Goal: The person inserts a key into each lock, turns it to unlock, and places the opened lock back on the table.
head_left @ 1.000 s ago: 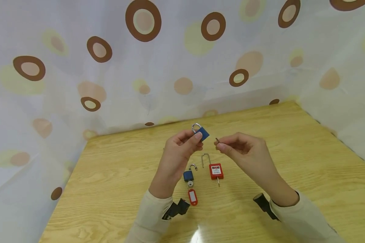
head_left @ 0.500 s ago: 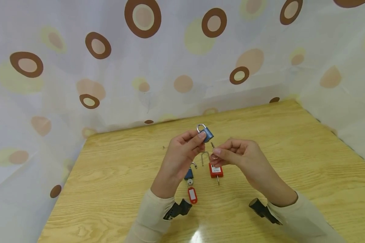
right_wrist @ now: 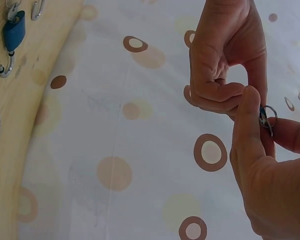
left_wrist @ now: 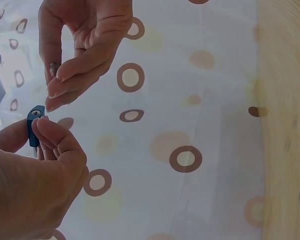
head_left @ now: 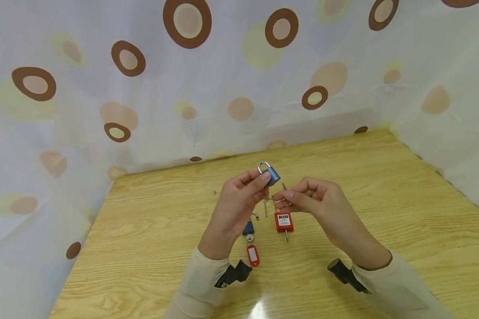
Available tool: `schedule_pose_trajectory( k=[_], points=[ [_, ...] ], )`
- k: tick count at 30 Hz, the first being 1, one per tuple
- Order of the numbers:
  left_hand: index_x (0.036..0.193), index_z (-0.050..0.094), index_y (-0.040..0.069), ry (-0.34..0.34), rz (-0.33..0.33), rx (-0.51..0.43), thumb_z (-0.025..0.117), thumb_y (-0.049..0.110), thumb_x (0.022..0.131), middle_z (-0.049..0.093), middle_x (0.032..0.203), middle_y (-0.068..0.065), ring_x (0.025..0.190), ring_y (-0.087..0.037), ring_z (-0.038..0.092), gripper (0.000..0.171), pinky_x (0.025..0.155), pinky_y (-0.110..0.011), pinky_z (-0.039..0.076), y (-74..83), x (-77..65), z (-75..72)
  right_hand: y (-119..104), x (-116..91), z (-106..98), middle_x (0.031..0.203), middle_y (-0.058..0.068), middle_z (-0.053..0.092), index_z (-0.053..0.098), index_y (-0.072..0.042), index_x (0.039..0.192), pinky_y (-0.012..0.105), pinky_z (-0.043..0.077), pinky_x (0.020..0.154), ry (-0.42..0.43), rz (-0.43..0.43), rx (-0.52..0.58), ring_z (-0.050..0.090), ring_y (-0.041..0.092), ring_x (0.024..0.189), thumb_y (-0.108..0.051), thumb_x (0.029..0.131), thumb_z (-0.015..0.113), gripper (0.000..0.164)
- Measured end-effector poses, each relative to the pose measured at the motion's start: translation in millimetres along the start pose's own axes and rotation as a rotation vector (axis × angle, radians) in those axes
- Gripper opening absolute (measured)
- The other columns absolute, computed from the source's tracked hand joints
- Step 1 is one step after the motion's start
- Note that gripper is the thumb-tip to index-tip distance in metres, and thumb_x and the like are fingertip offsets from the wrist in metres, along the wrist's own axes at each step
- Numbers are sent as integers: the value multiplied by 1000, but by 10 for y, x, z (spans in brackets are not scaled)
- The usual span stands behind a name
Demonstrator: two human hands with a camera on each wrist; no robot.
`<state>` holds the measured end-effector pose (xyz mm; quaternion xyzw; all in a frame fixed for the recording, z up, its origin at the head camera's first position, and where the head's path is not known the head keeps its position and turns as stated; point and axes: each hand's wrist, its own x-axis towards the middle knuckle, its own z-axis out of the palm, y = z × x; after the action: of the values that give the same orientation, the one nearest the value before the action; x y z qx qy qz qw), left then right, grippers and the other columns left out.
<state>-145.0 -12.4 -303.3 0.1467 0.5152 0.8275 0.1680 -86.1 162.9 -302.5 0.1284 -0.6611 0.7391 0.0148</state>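
Observation:
My left hand [head_left: 237,206] pinches a small blue padlock [head_left: 273,177] between thumb and fingers, raised above the table. Its silver shackle points up and is closed; in the left wrist view the keyhole face [left_wrist: 36,113] is turned toward my other hand. Just to the right, my right hand [head_left: 321,199] pinches a small metal key [head_left: 284,187], its tip pointing up close to the padlock but apart from it. A thin metal ring [right_wrist: 273,112] hangs at those fingers in the right wrist view. Part of the key is hidden by the fingers.
Below the hands lies a second blue padlock [head_left: 248,228], shackle open, with a key and red tag [head_left: 253,255]. Right of it is a red padlock [head_left: 284,222] with an open shackle and a key in it. A patterned curtain [head_left: 151,106] stands behind the wooden table [head_left: 143,248].
The left hand has shifted slightly right with the blue padlock. My right hand has come left, nearer to it, and the key in its fingers has been turned about.

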Motion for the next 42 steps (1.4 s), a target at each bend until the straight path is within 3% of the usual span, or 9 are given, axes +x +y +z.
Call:
schedule_pose_trajectory(
  k=[9,18,22,27,33,37,42],
  points=[
    [89,62,5,28,7,-13,55,2,96,60,84,-2,69,-12,53,11,70,-21,48,5,20,-38,59,27,-36,92,9,72,57,5,92,37,55,79,-38,-14,-1,71,21,84,-7,97,57,13],
    [87,61,5,30,18,-9,56,1,95,59,85,-2,70,-13,52,10,71,-22,48,-19,48,-55,128,45,-44,84,9,70,62,12,98,36,57,70,82,-49,-195,70,19,73,-5,92,65,19],
    [87,60,5,37,20,-9,56,1,95,58,86,-3,70,-13,52,10,71,-22,48,-12,54,-59,128,47,-50,85,4,72,66,11,99,34,57,72,114,-38,-203,70,18,75,-6,89,69,20],
    [85,59,5,48,24,-19,56,0,95,58,85,-3,69,-12,53,12,71,-22,48,-13,64,-68,128,41,-55,91,3,73,65,14,106,34,56,77,115,-61,-176,71,17,81,-6,92,65,25],
    [84,60,6,49,23,-23,56,0,95,58,85,-3,69,-13,53,13,71,-22,48,-13,61,-78,118,37,-51,95,6,69,62,8,118,29,55,79,118,-77,-259,69,15,85,-6,95,59,27],
    [84,60,6,56,24,-22,56,0,95,58,85,-3,68,-13,52,13,71,-22,48,-4,62,-83,115,57,-39,95,10,69,64,7,115,27,54,80,112,-77,-307,68,14,85,-6,96,59,23],
    [84,60,6,61,27,-26,56,0,95,58,86,-4,69,-12,52,13,71,-22,48,18,61,-86,107,76,-21,95,10,69,63,8,107,29,54,81,99,-30,-262,68,15,85,-7,94,62,20]
  ],
)
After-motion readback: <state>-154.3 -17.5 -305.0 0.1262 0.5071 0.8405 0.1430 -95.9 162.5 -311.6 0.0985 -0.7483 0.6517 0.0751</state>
